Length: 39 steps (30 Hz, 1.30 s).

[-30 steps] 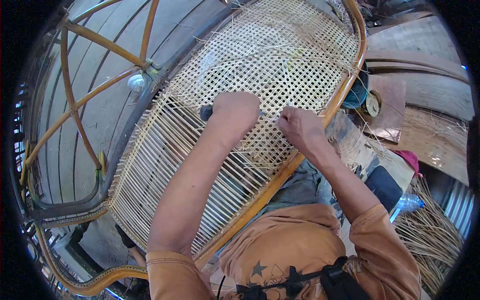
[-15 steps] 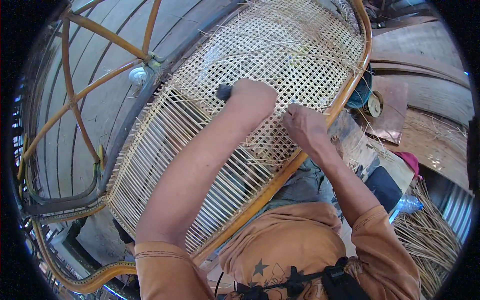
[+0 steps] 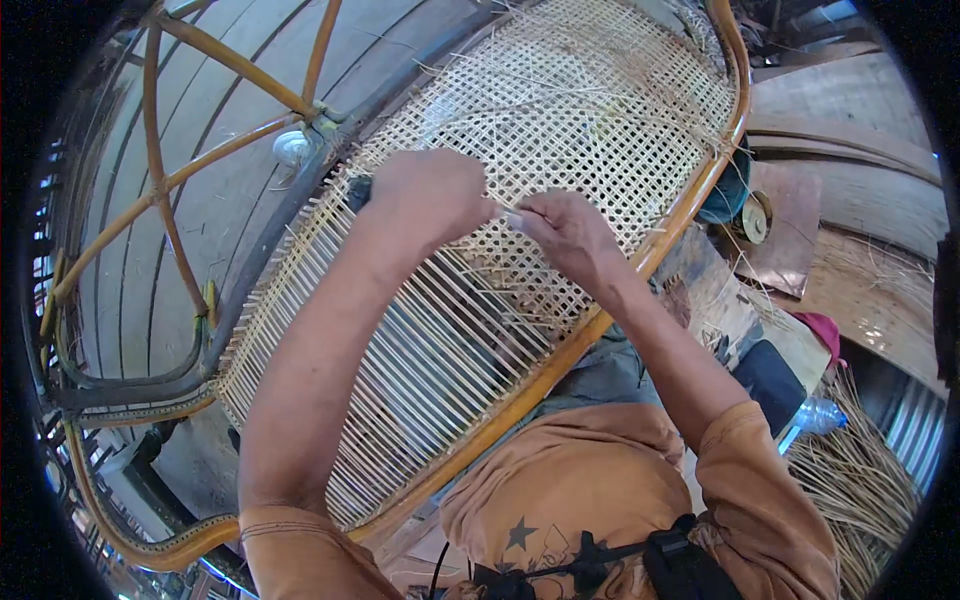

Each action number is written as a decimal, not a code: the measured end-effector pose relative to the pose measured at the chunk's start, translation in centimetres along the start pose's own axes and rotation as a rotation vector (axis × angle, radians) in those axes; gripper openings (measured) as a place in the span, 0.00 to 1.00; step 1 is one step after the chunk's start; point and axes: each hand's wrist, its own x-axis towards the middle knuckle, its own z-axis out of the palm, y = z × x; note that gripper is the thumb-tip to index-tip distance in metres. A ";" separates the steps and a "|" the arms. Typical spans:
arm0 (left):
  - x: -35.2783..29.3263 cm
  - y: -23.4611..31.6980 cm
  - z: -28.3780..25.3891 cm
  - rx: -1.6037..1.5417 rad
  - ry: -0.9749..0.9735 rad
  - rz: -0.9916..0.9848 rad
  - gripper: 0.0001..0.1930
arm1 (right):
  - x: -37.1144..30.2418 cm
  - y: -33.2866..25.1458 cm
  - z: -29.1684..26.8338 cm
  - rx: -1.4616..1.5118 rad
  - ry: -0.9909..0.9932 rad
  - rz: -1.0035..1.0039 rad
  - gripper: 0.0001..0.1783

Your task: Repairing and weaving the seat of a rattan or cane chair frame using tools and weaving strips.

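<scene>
A woven cane panel (image 3: pixel 570 130) in a curved rattan frame (image 3: pixel 690 215) lies in front of me. Its far part is an open lattice; toward me run parallel cane strips (image 3: pixel 400 390) with few crossings. Above the border of the two, my left hand (image 3: pixel 425 200) is closed around a dark-handled tool (image 3: pixel 358 192), whose handle end pokes out on the left. My right hand (image 3: pixel 570 230) sits just to the right with thumb and fingers pinched. A thin pale piece spans the gap between the hands; whether it is the tool's tip or a cane strip cannot be made out.
More bent rattan framework (image 3: pixel 160 190) stands at the left over wooden boards. A white round object (image 3: pixel 292 148) lies beside the panel's left edge. At the right are a plastic bottle (image 3: pixel 820 415), a bundle of thin canes (image 3: pixel 850 490) and a dark green container (image 3: pixel 728 190).
Both hands have moved left, and the right hand has come close to the left. A thin pale piece now shows between them. The view has shifted slightly.
</scene>
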 end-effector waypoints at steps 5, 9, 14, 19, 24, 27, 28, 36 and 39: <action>1.6 1.9 3.0 -0.038 0.030 0.036 0.15 | -1.5 1.2 -0.6 -0.182 0.040 0.176 0.15; 3.0 3.1 3.0 0.011 0.007 0.101 0.10 | -1.5 0.9 -1.0 -0.269 -0.010 0.286 0.14; 4.0 4.5 2.8 0.094 0.022 0.201 0.09 | -0.7 0.8 -0.9 -0.288 -0.097 0.376 0.14; 4.3 2.9 4.3 0.034 0.064 0.241 0.10 | -0.7 1.5 0.3 -0.462 0.000 0.384 0.14; 4.2 3.1 5.2 -0.021 0.056 0.141 0.11 | -0.7 0.3 0.4 -0.544 -0.021 0.362 0.12; 3.8 3.2 4.5 -0.050 0.103 0.082 0.11 | -0.9 1.0 0.4 -0.630 0.038 0.052 0.08; 3.6 3.3 4.3 -0.004 0.106 0.114 0.12 | -1.2 1.4 0.3 -0.700 0.146 -0.213 0.06; 1.8 -0.2 5.0 -0.090 0.091 -0.140 0.15 | -0.8 2.0 0.1 -0.706 -0.059 -0.168 0.03; 0.4 -1.4 4.8 -0.141 0.105 -0.157 0.18 | -1.4 3.8 -0.6 -0.657 -0.063 -0.153 0.02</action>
